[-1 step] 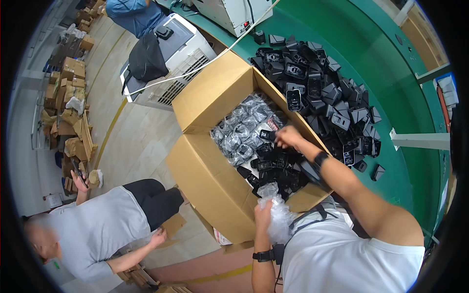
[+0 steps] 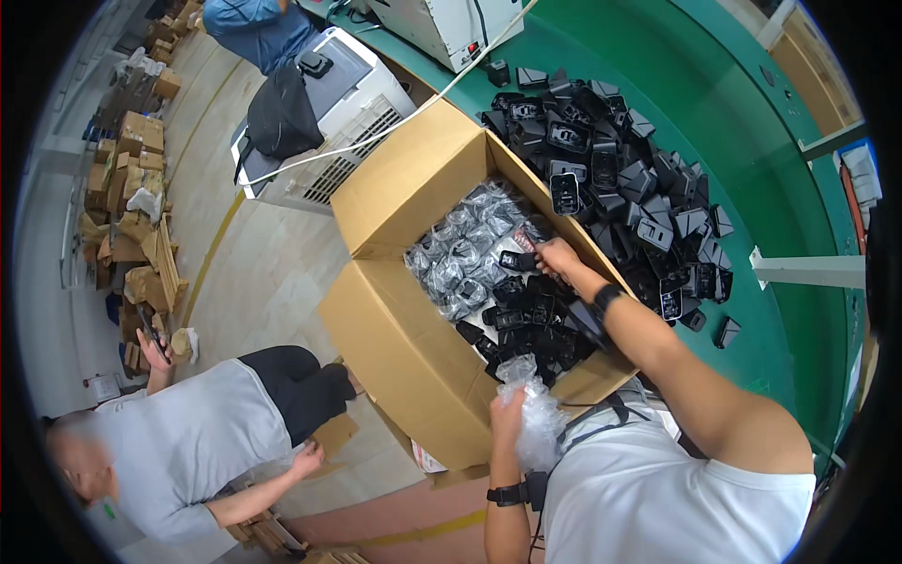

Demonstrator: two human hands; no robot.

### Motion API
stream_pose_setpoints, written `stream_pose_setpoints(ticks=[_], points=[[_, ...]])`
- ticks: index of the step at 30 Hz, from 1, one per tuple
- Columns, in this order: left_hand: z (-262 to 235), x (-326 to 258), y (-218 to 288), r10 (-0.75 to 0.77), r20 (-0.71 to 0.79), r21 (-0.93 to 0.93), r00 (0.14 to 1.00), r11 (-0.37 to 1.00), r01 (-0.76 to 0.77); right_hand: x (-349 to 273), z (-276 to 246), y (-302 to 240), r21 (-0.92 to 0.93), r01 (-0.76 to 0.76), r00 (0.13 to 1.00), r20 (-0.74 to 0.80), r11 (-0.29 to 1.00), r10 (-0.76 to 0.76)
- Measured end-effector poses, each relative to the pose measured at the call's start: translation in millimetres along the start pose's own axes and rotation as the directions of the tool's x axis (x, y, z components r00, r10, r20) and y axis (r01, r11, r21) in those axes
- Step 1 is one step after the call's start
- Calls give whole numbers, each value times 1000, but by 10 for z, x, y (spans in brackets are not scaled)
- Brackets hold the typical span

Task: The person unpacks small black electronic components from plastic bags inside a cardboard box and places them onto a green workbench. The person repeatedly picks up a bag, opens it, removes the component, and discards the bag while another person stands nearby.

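Note:
In front of me an open cardboard box [image 2: 395,362] holds loose black plastic parts [image 2: 531,315] at its near end and several pieces in clear plastic wrapping [image 2: 460,249] at its far end. My right hand [image 2: 560,258] reaches over the box's right side. Its fingers are closed at the end of a small black plastic housing [image 2: 517,261], above the other contents. At the box's near edge, my left hand [image 2: 507,414] is wrapped round a crumpled bundle of clear plastic bags [image 2: 537,423]. The fingertips of both hands are partly hidden.
Right of the box, a large heap of black plastic housings [image 2: 620,179] covers part of the green worktop [image 2: 752,338]. Beyond stands a grey-white cooler unit [image 2: 376,85] with a black bag [image 2: 285,117] and a white cable. A person in grey [image 2: 202,432] is at the left.
My right hand has shifted slightly, with its fingers still at the black housing. My left hand stays in place with the plastic bags. The other person's lower hand has moved a little.

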State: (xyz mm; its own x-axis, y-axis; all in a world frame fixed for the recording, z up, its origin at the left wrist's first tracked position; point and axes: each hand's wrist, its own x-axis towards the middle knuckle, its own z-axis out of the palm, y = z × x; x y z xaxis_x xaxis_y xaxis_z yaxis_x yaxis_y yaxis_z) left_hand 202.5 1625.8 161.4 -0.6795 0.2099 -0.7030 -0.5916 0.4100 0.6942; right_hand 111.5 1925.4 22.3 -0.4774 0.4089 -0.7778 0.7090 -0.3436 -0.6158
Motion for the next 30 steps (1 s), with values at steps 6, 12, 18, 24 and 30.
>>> stream_pose_setpoints(ticks=[6, 12, 18, 24, 30], points=[[-117, -108, -346, 47, -97, 127, 994, 991, -34, 767, 43, 599, -481, 195, 960, -87, 855, -267], [-160, 149, -479, 205, 119, -119, 971, 974, -191, 331, 108, 428, 121, 318, 942, 68, 940, -328], [-25, 19, 125, 526, 134, -229, 840, 841, -490, -1760, 205, 321, -237, 188, 754, 657, 953, 14], [-106, 214, -128, 222, 340, 92, 914, 959, -267, -1957, 99, 168, -314, 143, 628, 762, 939, 159], [-323, 440, -536, 3, 97, -295, 995, 955, 26, -2429, 487, -273, 43, 947, 190, 720, 317, -667]])
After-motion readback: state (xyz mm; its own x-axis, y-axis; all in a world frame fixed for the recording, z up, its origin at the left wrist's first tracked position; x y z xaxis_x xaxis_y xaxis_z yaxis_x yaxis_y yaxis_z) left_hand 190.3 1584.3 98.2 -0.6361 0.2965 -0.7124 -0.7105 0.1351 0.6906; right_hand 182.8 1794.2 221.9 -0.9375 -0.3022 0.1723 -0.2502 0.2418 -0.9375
